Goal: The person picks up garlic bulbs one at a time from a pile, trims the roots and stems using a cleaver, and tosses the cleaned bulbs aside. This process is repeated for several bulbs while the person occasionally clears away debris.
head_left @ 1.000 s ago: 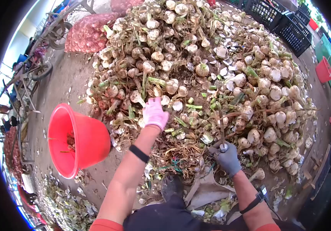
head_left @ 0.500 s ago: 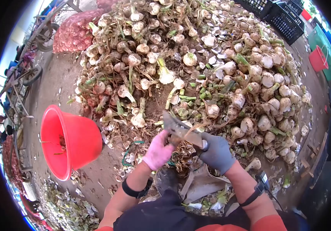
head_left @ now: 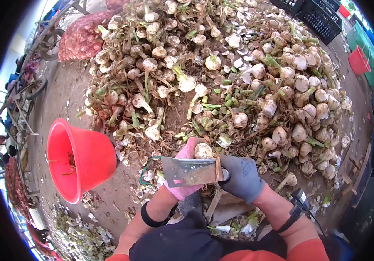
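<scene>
A garlic bulb (head_left: 203,151) shows its pale round side just above the upper edge of a wide metal blade. My left hand (head_left: 186,153), in a pink glove, is wrapped round the bulb, its palm partly hidden behind the blade. In a grey glove, my right hand (head_left: 242,176) grips the handle end of the knife (head_left: 189,172), whose broad face lies across my left hand. Beyond both hands spreads a large heap of garlic bulbs (head_left: 300,82) with roots and stems, and cut green stem pieces lie near its middle.
A red bucket (head_left: 97,158) tipped towards the left stands on the ground. A red net bag (head_left: 81,38) lies at the upper left. Black crates (head_left: 320,21) and a smaller red bucket (head_left: 359,61) are at the upper right. Peelings (head_left: 78,232) cover the lower left ground.
The knife has turned its broad face to the camera and moved down and left across my left hand. The garlic bulb in my left hand has come into view.
</scene>
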Demonstrator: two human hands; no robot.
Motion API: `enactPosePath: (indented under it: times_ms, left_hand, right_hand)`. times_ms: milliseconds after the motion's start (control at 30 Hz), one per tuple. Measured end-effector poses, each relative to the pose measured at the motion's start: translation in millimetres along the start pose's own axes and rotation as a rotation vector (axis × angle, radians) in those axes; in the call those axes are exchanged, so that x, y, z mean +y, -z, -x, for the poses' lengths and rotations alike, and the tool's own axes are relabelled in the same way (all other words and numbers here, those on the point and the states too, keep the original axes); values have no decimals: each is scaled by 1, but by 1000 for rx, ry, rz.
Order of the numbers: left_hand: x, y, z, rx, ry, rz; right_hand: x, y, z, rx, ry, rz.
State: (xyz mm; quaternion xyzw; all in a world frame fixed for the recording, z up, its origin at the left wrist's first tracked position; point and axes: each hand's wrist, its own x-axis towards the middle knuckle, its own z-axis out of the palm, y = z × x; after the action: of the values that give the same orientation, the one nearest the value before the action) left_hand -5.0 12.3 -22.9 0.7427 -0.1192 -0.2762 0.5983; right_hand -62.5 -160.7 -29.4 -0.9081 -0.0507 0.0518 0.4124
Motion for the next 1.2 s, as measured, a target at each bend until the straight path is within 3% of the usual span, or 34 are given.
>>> enactPosePath:
  times_ms: [33, 100, 133, 200, 233, 267, 300, 367, 433, 500, 567, 633, 700, 833, 900, 967, 1033, 1100, 1133, 1200]
  left_hand:
    - [1, -2, 1, -2, 1, -1]
    - [8, -8, 5, 102, -82, -172]
    - [16, -15, 15, 28, 22, 114]
    - [28, -10, 9, 57, 20, 154]
    - [30, -9, 6, 117, 95, 258]
    - [24, -2, 1, 19, 245, 311]
    - [14, 0, -11, 13, 220, 304]
    - [0, -1, -17, 160, -117, -293]
    - [8, 3, -20, 288, -187, -661]
    - [2, 5, -23, 297, -60, -6]
    - [1, 11, -20, 334, -8, 270]
    - [-7, 11, -16, 310, 84, 789]
    - [-31, 8, -11, 217, 24, 846]
    - [-28, -10, -8, 288, 190, 927]
    - [-30, -10, -6, 125, 191, 954]
    - [-30, -10, -3, 226, 283, 852]
    - [-40, 5, 0, -19, 207, 939]
    - [-23, 8, -5, 66, 191, 903]
    - [-31, 10, -11, 207, 220, 826]
    - [-30, 10, -24, 401, 326, 624]
  right_hand:
    - [8, -5, 0, 1, -2, -1]
    - [42, -20, 0, 197, 21, 22]
    - [71, -19, -2, 137, -167, 117]
    - [96, -5, 6, 100, -435, 154]
    - [93, -7, 9, 77, -433, 154]
    - [75, -6, 16, 160, -409, 31]
    - [69, -1, 5, 286, -344, -85]
    - [71, -10, 9, 277, -322, -119]
    - [71, -13, 8, 223, -380, -183]
    - [56, -14, 10, 226, -336, -178]
    - [35, -13, 10, 226, -200, -266]
    - [30, -20, 9, 223, -141, -229]
    - [22, -21, 6, 205, -68, -177]
    - [14, -14, 1, 212, -64, -181]
    - [17, -13, 1, 188, -65, -167]
    - [31, -15, 0, 166, -65, -155]
    - [74, -26, -1, 163, -309, -157]
    - [109, -20, 12, 132, -395, -33]
    - [104, -17, 15, 146, -502, -162]
    - [101, -26, 16, 171, -468, -228]
